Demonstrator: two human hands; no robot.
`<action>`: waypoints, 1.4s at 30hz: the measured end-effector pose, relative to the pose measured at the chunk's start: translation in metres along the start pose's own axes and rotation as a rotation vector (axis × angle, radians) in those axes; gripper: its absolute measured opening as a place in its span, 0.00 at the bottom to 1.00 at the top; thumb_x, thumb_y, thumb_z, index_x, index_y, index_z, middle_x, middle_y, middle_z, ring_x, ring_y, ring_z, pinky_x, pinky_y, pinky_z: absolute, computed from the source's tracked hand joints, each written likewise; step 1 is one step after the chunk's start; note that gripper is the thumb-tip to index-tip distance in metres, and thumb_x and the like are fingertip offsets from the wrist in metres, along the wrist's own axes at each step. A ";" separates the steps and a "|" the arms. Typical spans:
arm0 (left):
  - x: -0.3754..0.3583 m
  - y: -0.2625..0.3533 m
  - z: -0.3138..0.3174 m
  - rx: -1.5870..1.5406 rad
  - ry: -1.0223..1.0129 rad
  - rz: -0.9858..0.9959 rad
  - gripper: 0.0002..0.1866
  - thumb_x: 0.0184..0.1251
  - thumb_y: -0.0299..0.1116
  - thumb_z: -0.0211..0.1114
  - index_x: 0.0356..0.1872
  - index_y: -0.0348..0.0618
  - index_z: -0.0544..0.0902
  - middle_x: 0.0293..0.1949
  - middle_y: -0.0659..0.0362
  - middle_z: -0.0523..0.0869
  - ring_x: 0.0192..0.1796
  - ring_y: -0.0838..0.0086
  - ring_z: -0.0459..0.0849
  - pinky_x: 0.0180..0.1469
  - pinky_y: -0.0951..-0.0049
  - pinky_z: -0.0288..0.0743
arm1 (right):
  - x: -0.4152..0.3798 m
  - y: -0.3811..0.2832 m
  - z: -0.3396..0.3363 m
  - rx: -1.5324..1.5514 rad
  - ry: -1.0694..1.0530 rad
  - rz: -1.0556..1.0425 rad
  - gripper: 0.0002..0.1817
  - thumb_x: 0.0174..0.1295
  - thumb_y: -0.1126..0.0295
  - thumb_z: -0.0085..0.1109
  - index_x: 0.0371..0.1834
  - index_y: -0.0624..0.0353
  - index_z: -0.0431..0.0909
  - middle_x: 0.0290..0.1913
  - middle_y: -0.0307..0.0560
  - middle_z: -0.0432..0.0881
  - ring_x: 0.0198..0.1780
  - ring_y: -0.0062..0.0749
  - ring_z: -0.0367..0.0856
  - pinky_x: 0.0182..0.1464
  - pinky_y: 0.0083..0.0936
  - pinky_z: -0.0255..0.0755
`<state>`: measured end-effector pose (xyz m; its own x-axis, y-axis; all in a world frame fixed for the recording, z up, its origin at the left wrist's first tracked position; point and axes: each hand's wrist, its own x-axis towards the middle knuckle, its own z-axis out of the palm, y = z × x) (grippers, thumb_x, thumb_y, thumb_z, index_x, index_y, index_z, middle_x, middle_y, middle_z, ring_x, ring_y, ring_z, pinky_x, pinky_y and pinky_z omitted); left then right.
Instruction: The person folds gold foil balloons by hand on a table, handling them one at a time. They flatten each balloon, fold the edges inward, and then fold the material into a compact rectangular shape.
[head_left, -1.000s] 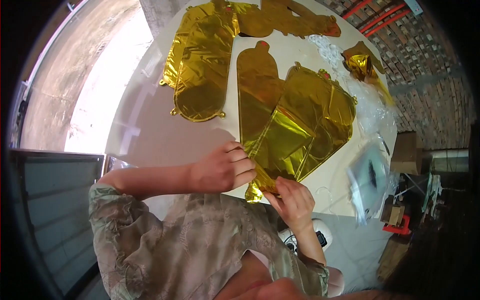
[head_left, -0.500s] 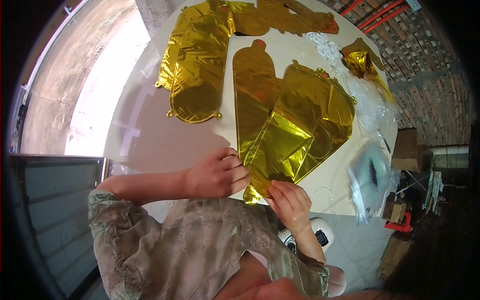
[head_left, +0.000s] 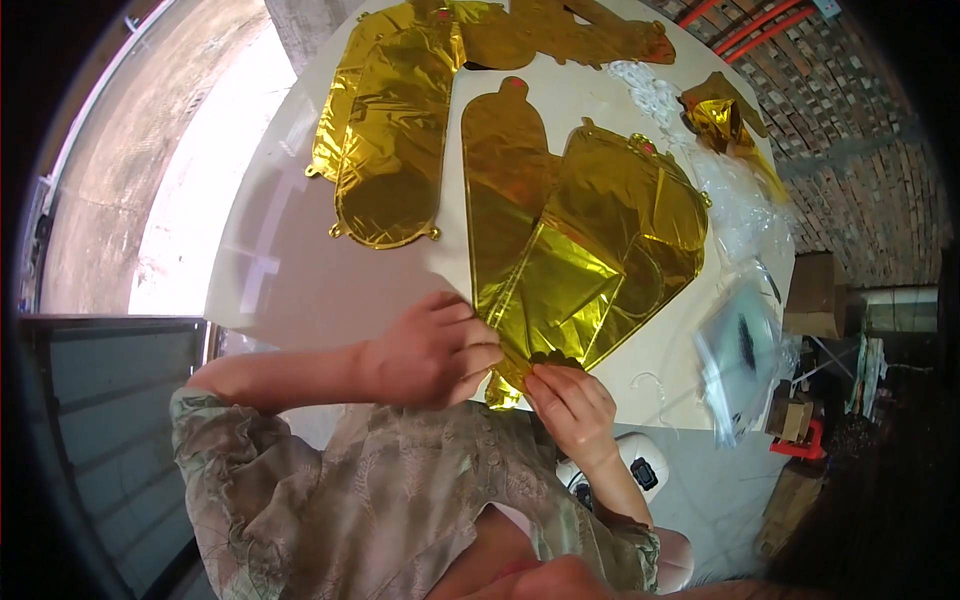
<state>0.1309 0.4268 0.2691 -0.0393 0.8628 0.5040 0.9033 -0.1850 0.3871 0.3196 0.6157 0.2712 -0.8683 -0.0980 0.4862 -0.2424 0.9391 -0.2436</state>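
Note:
A flat gold foil balloon (head_left: 570, 270) lies at the near side of the table, its lower end folded and creased. My left hand (head_left: 430, 348) is closed with fingertips pinching the balloon's lower left edge. Close beside it, my right hand (head_left: 572, 408) pinches the bottom part between thumb and fingers. A small crumpled gold end hangs over the table edge between the two hands. What exactly lies under my left fingers is hidden.
More flat gold foil balloons (head_left: 390, 150) lie at the back left of the pale table (head_left: 330, 270). White ribbon or string (head_left: 650, 92), clear plastic bags (head_left: 740, 350) and a crumpled gold piece (head_left: 718, 125) are on the right. A cardboard box (head_left: 815, 295) stands beyond the right edge.
My right hand has shifted slightly left and closer to my left hand, still pinching the foil. The rest of the view has moved only a little.

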 end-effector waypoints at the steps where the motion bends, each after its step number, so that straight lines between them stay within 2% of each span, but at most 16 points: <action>1: 0.006 -0.001 -0.004 -0.078 -0.084 -0.082 0.20 0.61 0.35 0.69 0.54 0.42 0.82 0.52 0.55 0.84 0.53 0.63 0.83 0.64 0.53 0.72 | 0.001 -0.001 0.000 -0.002 0.003 -0.002 0.16 0.47 0.77 0.76 0.41 0.58 0.85 0.45 0.42 0.87 0.44 0.36 0.86 0.44 0.27 0.81; 2: 0.011 -0.006 -0.003 -0.078 -0.083 -0.083 0.20 0.61 0.35 0.69 0.54 0.42 0.82 0.52 0.55 0.84 0.53 0.63 0.83 0.64 0.53 0.72 | 0.002 -0.001 0.000 -0.003 0.006 -0.005 0.15 0.47 0.77 0.76 0.40 0.58 0.85 0.45 0.42 0.87 0.44 0.36 0.86 0.44 0.27 0.81; 4: 0.023 -0.019 0.001 0.044 -0.141 -0.002 0.21 0.66 0.38 0.67 0.59 0.43 0.81 0.63 0.53 0.80 0.66 0.61 0.77 0.72 0.52 0.63 | -0.002 0.000 0.003 -0.014 -0.002 -0.020 0.17 0.47 0.75 0.77 0.42 0.59 0.85 0.46 0.42 0.87 0.45 0.36 0.86 0.45 0.28 0.81; 5: 0.025 -0.022 0.002 0.032 -0.220 -0.031 0.22 0.68 0.41 0.65 0.61 0.45 0.81 0.71 0.54 0.75 0.75 0.62 0.69 0.77 0.50 0.55 | -0.003 0.001 0.004 -0.026 -0.009 -0.031 0.19 0.46 0.74 0.78 0.43 0.59 0.84 0.48 0.42 0.87 0.45 0.36 0.86 0.46 0.28 0.81; 8: 0.021 -0.031 0.012 0.063 -0.211 -0.007 0.23 0.69 0.42 0.65 0.62 0.45 0.81 0.70 0.54 0.75 0.74 0.62 0.69 0.77 0.50 0.56 | 0.002 -0.002 -0.005 0.099 -0.038 0.065 0.22 0.50 0.69 0.78 0.48 0.59 0.82 0.51 0.44 0.86 0.49 0.40 0.85 0.51 0.32 0.79; 12: 0.020 -0.033 0.015 0.081 -0.228 -0.004 0.23 0.70 0.43 0.64 0.62 0.44 0.81 0.71 0.53 0.74 0.75 0.62 0.68 0.77 0.50 0.55 | 0.012 0.021 -0.023 0.090 -0.075 0.188 0.22 0.56 0.66 0.73 0.53 0.60 0.80 0.55 0.50 0.84 0.54 0.47 0.82 0.56 0.37 0.77; 14: 0.024 -0.035 0.010 0.103 -0.216 -0.025 0.24 0.69 0.44 0.64 0.62 0.44 0.81 0.71 0.53 0.73 0.75 0.61 0.69 0.78 0.49 0.54 | 0.026 0.043 -0.025 -0.047 -0.041 0.370 0.19 0.62 0.66 0.68 0.54 0.63 0.80 0.58 0.57 0.82 0.57 0.54 0.80 0.58 0.41 0.75; 16: 0.026 -0.041 0.011 0.124 -0.190 0.018 0.24 0.68 0.44 0.65 0.61 0.44 0.81 0.71 0.52 0.74 0.74 0.61 0.70 0.77 0.48 0.54 | 0.045 0.065 -0.030 -0.121 -0.040 0.421 0.20 0.65 0.65 0.65 0.56 0.65 0.79 0.59 0.59 0.80 0.58 0.57 0.79 0.61 0.42 0.74; 21: 0.031 -0.049 0.014 0.133 -0.165 0.074 0.23 0.67 0.45 0.65 0.59 0.45 0.82 0.70 0.52 0.75 0.72 0.61 0.71 0.77 0.48 0.54 | 0.069 0.173 -0.012 -0.253 -0.003 0.405 0.20 0.69 0.63 0.61 0.59 0.64 0.78 0.62 0.62 0.79 0.61 0.60 0.76 0.64 0.44 0.71; 23: 0.029 -0.048 0.018 0.130 -0.190 0.058 0.25 0.68 0.47 0.65 0.61 0.44 0.82 0.71 0.52 0.74 0.73 0.60 0.71 0.77 0.48 0.56 | 0.082 0.204 -0.013 -0.304 -0.081 0.424 0.22 0.69 0.59 0.60 0.59 0.63 0.79 0.63 0.64 0.78 0.62 0.60 0.76 0.64 0.45 0.71; 26: 0.029 -0.046 0.022 0.142 -0.167 0.068 0.25 0.68 0.48 0.65 0.60 0.44 0.82 0.69 0.52 0.76 0.71 0.60 0.73 0.76 0.47 0.57 | 0.091 0.238 -0.005 -0.298 -0.088 0.371 0.23 0.69 0.56 0.59 0.59 0.60 0.80 0.64 0.60 0.78 0.60 0.58 0.78 0.62 0.46 0.72; 30: 0.027 -0.044 0.026 0.122 -0.162 0.051 0.25 0.67 0.49 0.66 0.59 0.44 0.83 0.67 0.51 0.78 0.70 0.59 0.75 0.76 0.46 0.57 | 0.100 0.248 0.002 -0.299 -0.127 0.372 0.23 0.69 0.55 0.59 0.60 0.60 0.79 0.65 0.59 0.77 0.61 0.57 0.77 0.64 0.45 0.70; 36: 0.028 -0.041 0.026 0.069 -0.140 0.058 0.24 0.65 0.44 0.67 0.58 0.42 0.83 0.65 0.48 0.78 0.68 0.57 0.75 0.76 0.44 0.55 | 0.107 0.240 -0.002 -0.359 -0.165 0.394 0.24 0.68 0.55 0.59 0.60 0.59 0.79 0.66 0.58 0.77 0.63 0.56 0.76 0.67 0.45 0.68; 39: 0.031 -0.038 0.020 0.079 -0.127 0.060 0.24 0.65 0.44 0.67 0.59 0.42 0.82 0.65 0.48 0.79 0.68 0.57 0.75 0.77 0.45 0.55 | 0.115 0.224 -0.006 -0.348 -0.199 0.388 0.23 0.69 0.58 0.60 0.61 0.62 0.78 0.66 0.59 0.77 0.66 0.55 0.74 0.68 0.41 0.68; 41: 0.033 -0.040 0.011 0.219 -0.084 0.015 0.24 0.66 0.45 0.68 0.58 0.44 0.82 0.63 0.51 0.80 0.66 0.58 0.78 0.72 0.47 0.64 | 0.118 0.203 -0.003 -0.276 -0.103 0.279 0.22 0.67 0.61 0.62 0.61 0.61 0.78 0.66 0.58 0.77 0.67 0.55 0.74 0.70 0.43 0.66; 42: 0.033 -0.045 0.007 0.217 -0.088 0.009 0.24 0.66 0.45 0.68 0.58 0.44 0.82 0.63 0.51 0.80 0.66 0.58 0.78 0.72 0.47 0.64 | 0.118 0.194 0.000 -0.270 -0.107 0.279 0.22 0.67 0.61 0.62 0.61 0.61 0.78 0.66 0.58 0.77 0.67 0.55 0.74 0.70 0.43 0.66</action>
<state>0.0918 0.4669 0.2629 -0.0019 0.9008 0.4342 0.9745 -0.0957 0.2028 0.1700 0.7862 0.2817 -0.9283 0.1526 0.3391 0.1190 0.9859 -0.1180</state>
